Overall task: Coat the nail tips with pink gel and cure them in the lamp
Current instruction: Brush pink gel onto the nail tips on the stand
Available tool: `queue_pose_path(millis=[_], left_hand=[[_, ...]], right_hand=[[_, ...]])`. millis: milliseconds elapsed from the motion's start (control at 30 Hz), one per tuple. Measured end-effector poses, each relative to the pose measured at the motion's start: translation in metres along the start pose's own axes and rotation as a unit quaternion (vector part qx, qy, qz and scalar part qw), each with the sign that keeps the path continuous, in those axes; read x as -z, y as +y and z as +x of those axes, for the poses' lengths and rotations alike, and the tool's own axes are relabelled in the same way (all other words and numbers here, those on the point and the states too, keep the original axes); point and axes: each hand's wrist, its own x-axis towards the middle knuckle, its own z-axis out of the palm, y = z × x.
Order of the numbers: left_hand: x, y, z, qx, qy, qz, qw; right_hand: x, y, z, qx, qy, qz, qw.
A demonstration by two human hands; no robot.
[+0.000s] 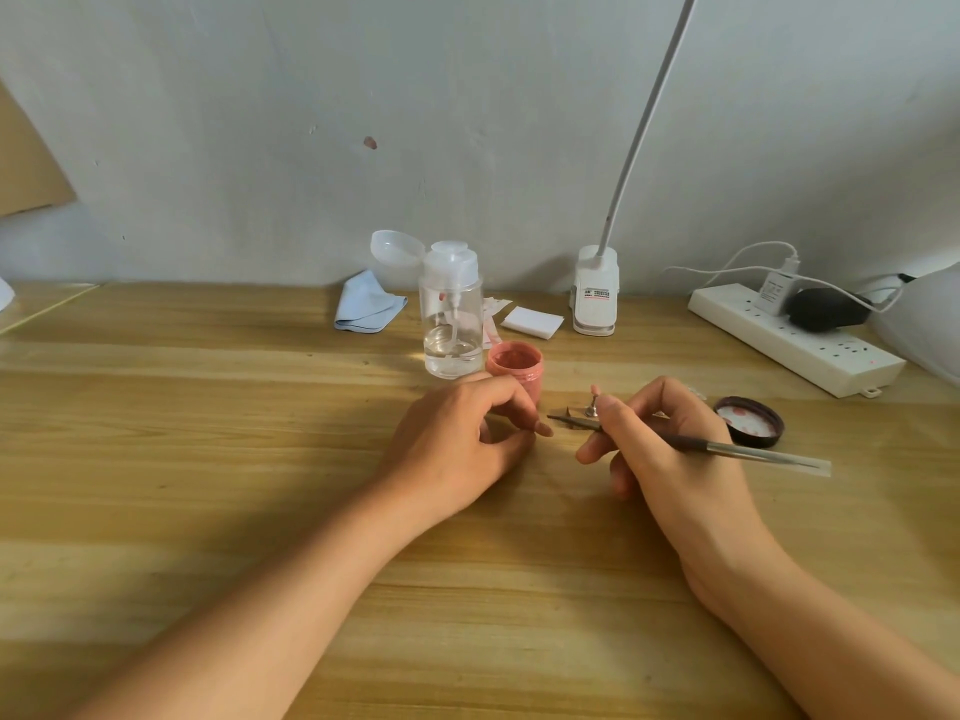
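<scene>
table [208, 407] wooden, wall [260, 122] pale grey; right hand [670, 459] grips brush [727, 446]; left hand [452, 444] curled, contents unclear.

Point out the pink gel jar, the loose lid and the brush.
pink gel jar [524, 376]: head view, front wall.
lid [746, 419]: head view, stained inner face.
brush [748, 451]: head view, metal handle.
</scene>
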Motion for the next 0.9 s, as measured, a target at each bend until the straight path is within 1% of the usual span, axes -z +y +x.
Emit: queue_pose_path(millis=[167,433,600,800,900], left_hand=[[-0.0004,-0.0002,-0.0005,-0.006,0.004,0.004,1.000],[-0.0008,-0.0006,-0.0021,-0.014,0.009,0.002,1.000],[-0.0007,-0.0001,-0.0016,-0.014,0.009,0.011,1.000],[-0.0016,-0.0011,-0.0018,-0.013,0.006,0.007,1.000],[-0.0012,-0.0014,-0.0015,-0.018,0.008,0.001,1.000]], right_hand=[[-0.0002,-0.0003,-0.0002,-0.019,-0.013,-0.021,1.000],[0.0009,-0.0004,0.0003,-0.012,0.013,-0.026,1.000],[0.0003,-0.0009,0.0004,-0.024,-0.002,-0.041,0.999],[0.0008,-0.0010,0.0004,-0.021,-0.002,-0.038,0.999],[0.0012,-0.0015,-0.0011,-0.001,0.005,-0.027,1.000]])
